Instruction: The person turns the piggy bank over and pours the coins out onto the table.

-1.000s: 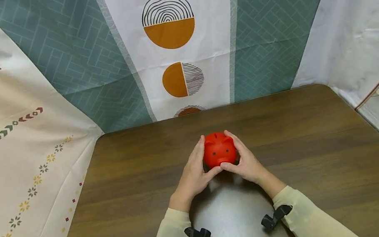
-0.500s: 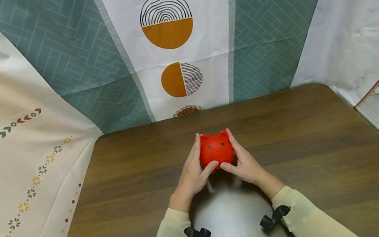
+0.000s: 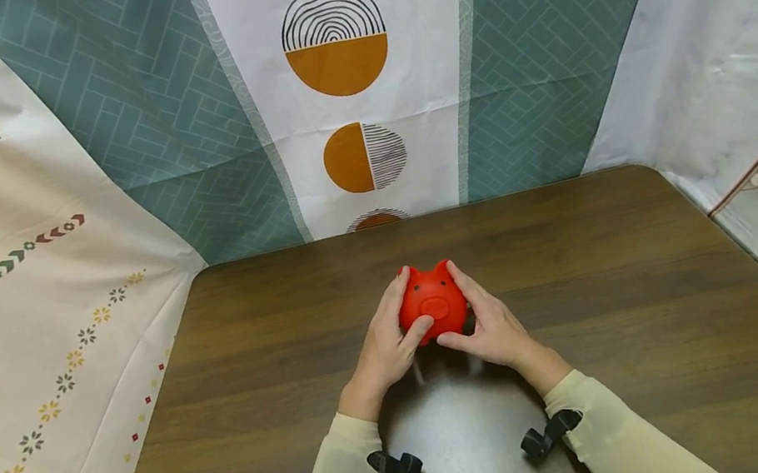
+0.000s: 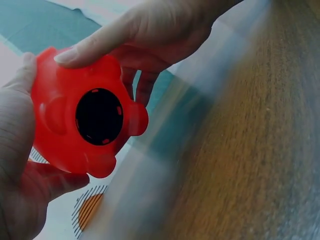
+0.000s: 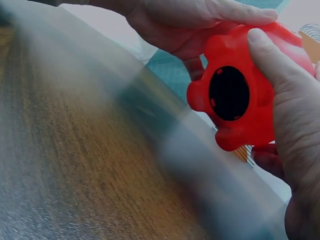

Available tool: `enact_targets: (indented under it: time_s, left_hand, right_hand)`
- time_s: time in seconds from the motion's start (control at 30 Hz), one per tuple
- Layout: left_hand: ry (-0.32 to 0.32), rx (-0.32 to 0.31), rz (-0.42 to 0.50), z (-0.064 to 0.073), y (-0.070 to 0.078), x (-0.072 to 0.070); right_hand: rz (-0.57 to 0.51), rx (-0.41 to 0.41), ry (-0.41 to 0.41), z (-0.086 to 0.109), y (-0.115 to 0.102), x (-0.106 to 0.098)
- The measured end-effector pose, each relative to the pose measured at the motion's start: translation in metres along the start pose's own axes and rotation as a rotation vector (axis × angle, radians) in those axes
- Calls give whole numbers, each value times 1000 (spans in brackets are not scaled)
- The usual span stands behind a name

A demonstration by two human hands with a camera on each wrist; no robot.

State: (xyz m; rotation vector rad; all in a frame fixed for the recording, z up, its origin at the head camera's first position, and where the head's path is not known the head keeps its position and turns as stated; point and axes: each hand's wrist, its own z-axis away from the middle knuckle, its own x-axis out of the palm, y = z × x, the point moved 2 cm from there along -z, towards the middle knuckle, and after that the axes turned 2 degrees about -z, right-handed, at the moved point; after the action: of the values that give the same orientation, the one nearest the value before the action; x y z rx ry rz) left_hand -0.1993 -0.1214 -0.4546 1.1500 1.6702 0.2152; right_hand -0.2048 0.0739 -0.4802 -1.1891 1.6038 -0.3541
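Note:
A red piggy bank (image 3: 432, 303) is held between both hands above the table. Its face is turned up toward the head camera, with two dark eyes and a round snout. My left hand (image 3: 384, 351) grips its left side, the thumb lying on the front beside the snout. On the opposite side my right hand (image 3: 496, 327) holds it, thumb at the lower front. From below, the left wrist view shows the bank's underside with stubby feet and a round black area (image 4: 99, 116). In the right wrist view the right hand (image 5: 305, 115) wraps its side.
The brown wooden table (image 3: 290, 421) spreads beneath the hands, with a glossy reflection toward the near edge. A teal and white patterned cloth (image 3: 357, 113) hangs behind it. Patterned light cloths (image 3: 57, 395) cover the sides. Both sleeves carry black wrist straps (image 3: 397, 468).
The piggy bank has tilted back: its top slot no longer shows and its snout faces the head camera more. The thumbs, earlier meeting below the snout, now lie apart.

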Motion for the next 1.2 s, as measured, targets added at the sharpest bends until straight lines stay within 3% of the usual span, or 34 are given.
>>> enact_targets:
  time_s: [0.4, 0.7, 1.2]
  left_hand:
    - [-28, -85, 20, -1, 8, 1]
    - [-68, -20, 22, -1, 7, -1]
    - [-18, 22, 108, -2, 7, -5]
  right_hand:
    - [-26, -56, 33, -3, 1, -6]
    - [-87, -29, 27, -2, 1, -9]
    - [-142, -91, 62, -4, -4, -15]
